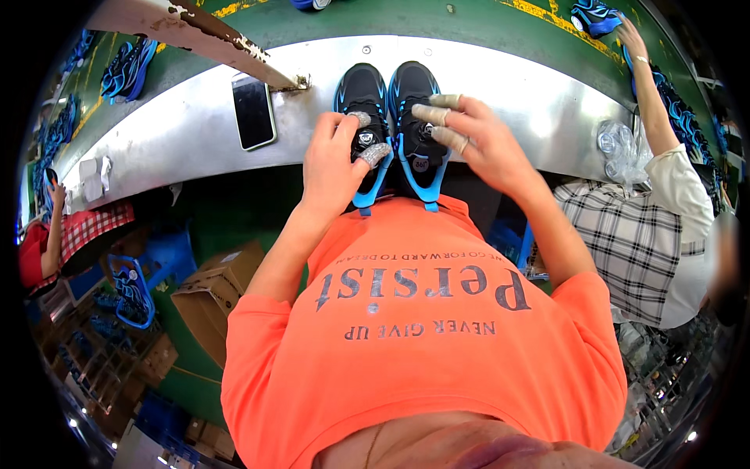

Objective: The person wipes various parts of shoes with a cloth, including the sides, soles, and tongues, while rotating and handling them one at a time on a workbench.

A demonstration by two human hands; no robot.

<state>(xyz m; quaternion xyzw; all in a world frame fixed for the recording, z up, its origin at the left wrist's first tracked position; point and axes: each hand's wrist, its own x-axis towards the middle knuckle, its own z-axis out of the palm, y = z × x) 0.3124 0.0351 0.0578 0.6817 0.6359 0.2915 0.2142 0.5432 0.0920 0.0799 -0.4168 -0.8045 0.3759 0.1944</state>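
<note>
A pair of black-and-blue sneakers stands side by side on the metal ledge in front of me, toes pointing away: the left sneaker (362, 82) and the right sneaker (414, 80). Each has a round dial on its tongue. My left hand (332, 160) is curled over the left sneaker, thumb and index finger on either side of its dial; silvery covers wrap those fingertips. Over the right sneaker reaches my right hand (480, 137), fingers extended and apart near the dial, with beige covers on several fingertips. Its thumb is hidden.
A phone (253, 113) lies on the ledge (312, 59), beside a rusty post (226, 43). Clear plastic wrap (621, 148) sits at the right. A co-worker's hand (631, 37) touches another sneaker (598, 17) on the green surface beyond. Below left stands a cardboard box (215, 293).
</note>
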